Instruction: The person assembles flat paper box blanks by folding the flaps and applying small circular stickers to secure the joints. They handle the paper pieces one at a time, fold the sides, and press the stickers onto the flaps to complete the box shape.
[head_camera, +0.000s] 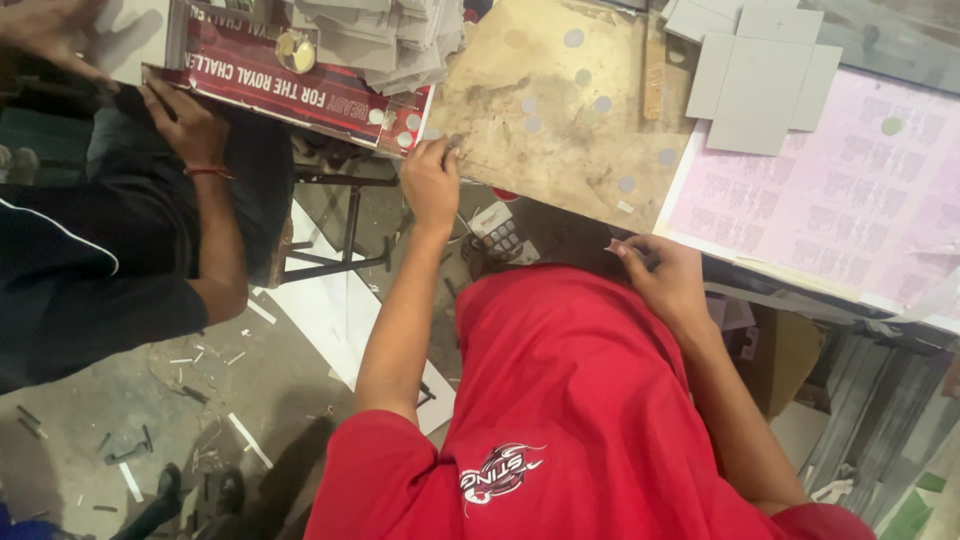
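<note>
My left hand reaches up to the near left corner of a worn brown board, and its fingertips pinch that edge. Small grey round discs lie scattered over the board. My right hand hovers just below the board's near edge with its fingers curled together. Whether something small sits between them is unclear. My red shirt fills the lower middle of the view.
A co-worker in a dark shirt stands at the left, with a hand on a red printed box. A stack of grey cards, grey cross-shaped blanks, a pink printed sheet and a calculator are nearby. Scraps litter the floor.
</note>
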